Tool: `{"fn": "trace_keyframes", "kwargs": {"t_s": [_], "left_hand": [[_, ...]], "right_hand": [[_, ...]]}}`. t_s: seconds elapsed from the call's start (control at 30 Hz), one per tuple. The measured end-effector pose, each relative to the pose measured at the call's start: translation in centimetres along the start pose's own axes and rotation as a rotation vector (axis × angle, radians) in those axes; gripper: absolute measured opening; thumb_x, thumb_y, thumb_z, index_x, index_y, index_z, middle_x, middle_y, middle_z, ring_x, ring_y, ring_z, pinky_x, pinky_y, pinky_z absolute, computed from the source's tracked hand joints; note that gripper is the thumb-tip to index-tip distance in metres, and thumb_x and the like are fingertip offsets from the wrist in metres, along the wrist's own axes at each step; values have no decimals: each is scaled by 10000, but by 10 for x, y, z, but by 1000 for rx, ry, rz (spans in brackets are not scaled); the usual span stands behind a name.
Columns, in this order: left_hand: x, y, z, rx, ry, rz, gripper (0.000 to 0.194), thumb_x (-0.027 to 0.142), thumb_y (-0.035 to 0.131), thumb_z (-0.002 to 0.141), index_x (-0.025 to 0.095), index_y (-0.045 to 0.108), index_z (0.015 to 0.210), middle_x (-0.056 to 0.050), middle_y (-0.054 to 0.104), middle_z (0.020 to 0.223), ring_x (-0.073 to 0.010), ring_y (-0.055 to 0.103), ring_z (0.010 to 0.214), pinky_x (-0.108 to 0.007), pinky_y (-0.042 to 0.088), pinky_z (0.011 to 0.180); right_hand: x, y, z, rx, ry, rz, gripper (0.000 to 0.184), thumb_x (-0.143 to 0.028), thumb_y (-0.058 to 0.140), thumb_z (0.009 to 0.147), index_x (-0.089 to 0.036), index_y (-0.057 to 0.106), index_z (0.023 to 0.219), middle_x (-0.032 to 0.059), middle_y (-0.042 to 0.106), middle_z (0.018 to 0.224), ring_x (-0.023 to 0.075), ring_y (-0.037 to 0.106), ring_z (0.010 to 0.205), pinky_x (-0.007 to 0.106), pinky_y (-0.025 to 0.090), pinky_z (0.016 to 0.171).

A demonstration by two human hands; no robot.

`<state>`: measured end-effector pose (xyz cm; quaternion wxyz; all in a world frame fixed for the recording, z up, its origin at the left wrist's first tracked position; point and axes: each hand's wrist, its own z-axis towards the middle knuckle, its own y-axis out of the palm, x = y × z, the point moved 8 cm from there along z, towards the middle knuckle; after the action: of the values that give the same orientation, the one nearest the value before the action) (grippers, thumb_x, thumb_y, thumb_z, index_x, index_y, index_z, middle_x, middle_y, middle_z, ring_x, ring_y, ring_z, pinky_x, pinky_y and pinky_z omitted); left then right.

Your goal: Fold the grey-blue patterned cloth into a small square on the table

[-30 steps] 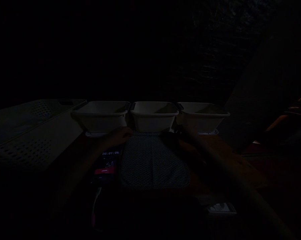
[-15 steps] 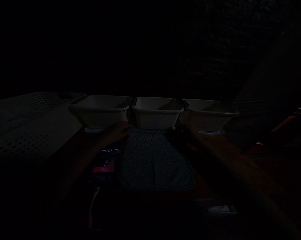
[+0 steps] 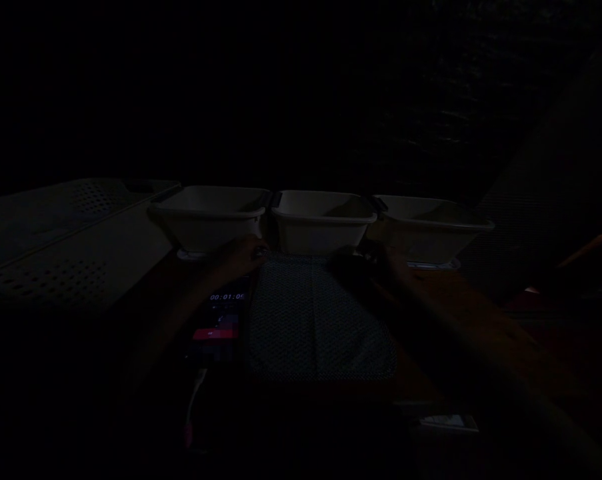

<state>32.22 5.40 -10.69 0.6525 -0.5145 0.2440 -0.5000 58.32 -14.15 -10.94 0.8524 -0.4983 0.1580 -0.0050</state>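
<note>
A grey-green patterned cloth (image 3: 315, 320) with a crease down its middle lies spread on a brown wooden table (image 3: 461, 320). At its far left corner, my left hand (image 3: 245, 253) is closed with the fingertips pinching the edge. My right hand (image 3: 381, 260) is at the far right corner, its fingers bent and closed at the cloth's edge. Deep shadow covers much of that hand and the corner beside it. Just left of the cloth lies a phone (image 3: 215, 333) with a lit timer screen, partly behind my left forearm.
Beyond the cloth stand a left pale basin (image 3: 211, 227), a middle basin (image 3: 325, 233) and a right basin (image 3: 425, 240). A perforated basket (image 3: 125, 257) is at left. A cable (image 3: 195, 397) leads from the phone. A small packet (image 3: 448, 421) lies in front. Another person's arm (image 3: 588, 250) shows at right.
The whole view has shifted slightly, so things sit a little further right. Both hands stay at the cloth's far corners, and the cloth lies as before.
</note>
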Motion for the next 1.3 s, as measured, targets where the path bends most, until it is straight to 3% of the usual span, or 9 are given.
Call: {"fn": "trace_keyframes", "kwargs": {"t_s": [0.1, 0.17, 0.33, 0.53, 0.77, 0.9, 1.07, 1.23, 1.3], "left_hand": [[19, -11, -1, 45, 64, -35, 242, 256, 559, 890, 207, 674, 1098, -57, 646, 1147, -212, 588, 1083, -350, 454, 948], [36, -9, -2, -21, 133, -98, 250, 223, 505, 928, 218, 671, 1115, -45, 648, 1167, -195, 573, 1124, -353, 418, 1012], [64, 18, -13, -281, 276, -209, 253, 269, 568, 936, 216, 676, 1158, -67, 654, 1181, -193, 585, 1118, -313, 422, 995], [54, 34, -22, -400, 227, -188, 508, 399, 754, 801, 263, 615, 1271, -63, 561, 1363, -221, 518, 1245, -316, 374, 1055], [44, 29, -23, -414, 230, -186, 605, 469, 764, 761, 268, 591, 1305, -67, 559, 1377, -233, 519, 1252, -318, 374, 1042], [42, 28, -25, -420, 200, -147, 627, 462, 780, 743, 267, 588, 1307, -73, 547, 1387, -246, 503, 1267, -330, 362, 1059], [44, 27, -25, -401, 249, -169, 595, 404, 759, 767, 273, 571, 1317, -68, 561, 1360, -233, 508, 1250, -312, 381, 1042], [44, 28, -24, -413, 237, -88, 597, 337, 766, 752, 263, 577, 1313, -70, 534, 1388, -251, 464, 1300, -349, 338, 1084], [44, 28, -24, -416, 241, -86, 588, 354, 758, 762, 267, 576, 1314, -70, 535, 1382, -249, 470, 1293, -351, 340, 1080]], "right_hand": [[-28, 0, -2, -9, -107, 129, 323, -272, 595, 895, -204, 633, 1209, 106, 677, 1153, 231, 660, 984, 364, 552, 813], [-59, 8, -8, -98, -246, 231, 396, -260, 633, 858, -203, 625, 1250, 116, 653, 1230, 256, 630, 1095, 401, 529, 906], [-110, 37, -34, -357, -514, 295, 522, -420, 499, 967, -221, 469, 1448, 119, 494, 1465, 244, 467, 1338, 433, 408, 1088], [-102, 67, -42, -524, -518, 150, 744, -617, 404, 955, -225, 223, 1561, 115, 245, 1605, 285, 191, 1489, 577, 125, 1194], [-93, 67, -44, -602, -454, 67, 808, -636, 446, 930, -286, 111, 1576, 101, 113, 1632, 318, 90, 1502, 641, 62, 1170], [-100, 55, -45, -587, -487, 85, 782, -606, 457, 940, -285, 130, 1573, 95, 133, 1633, 296, 97, 1505, 611, 81, 1181], [-149, 28, -59, -558, -685, 230, 683, -519, 465, 969, -297, 204, 1561, 67, 244, 1615, 278, 127, 1503, 575, 143, 1181], [-208, 18, -77, -543, -971, 365, 424, -323, 415, 1011, -164, 547, 1381, 112, 517, 1453, 208, 428, 1363, 402, 342, 1119], [-219, 24, -82, -540, -1025, 349, 376, -269, 407, 1007, -149, 612, 1298, 122, 609, 1345, 209, 522, 1262, 400, 393, 1067]]}}
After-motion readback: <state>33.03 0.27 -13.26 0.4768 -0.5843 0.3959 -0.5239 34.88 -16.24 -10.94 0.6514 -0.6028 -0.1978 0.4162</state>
